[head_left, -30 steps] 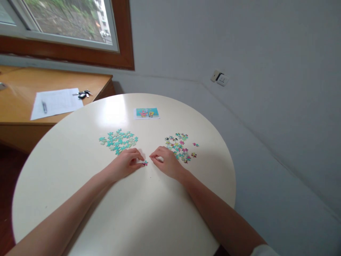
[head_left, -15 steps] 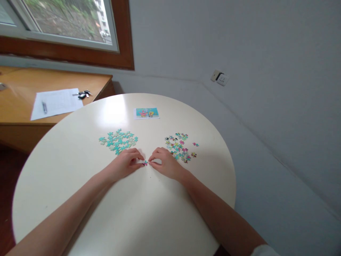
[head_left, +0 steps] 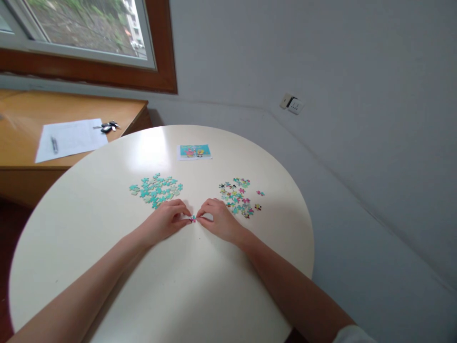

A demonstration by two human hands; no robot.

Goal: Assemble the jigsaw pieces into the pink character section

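Note:
My left hand (head_left: 166,220) and my right hand (head_left: 219,220) rest on the round cream table (head_left: 160,295), fingertips meeting over a small pink and teal puzzle piece (head_left: 193,218). Both hands are curled in a pinch on that piece. A pile of teal puzzle pieces (head_left: 155,188) lies just beyond my left hand. A pile of mixed coloured pieces (head_left: 238,196) lies just beyond my right hand. A small reference picture card (head_left: 194,151) sits farther back on the table.
A wooden desk (head_left: 21,138) at the back left carries a paper sheet (head_left: 71,138) with a pen (head_left: 54,145) and keys (head_left: 106,126). A window is above it. A grey wall with a socket (head_left: 293,104) runs along the right.
My right hand has slid left until its fingertips meet the piece at my left hand. The view has shifted slightly to the right.

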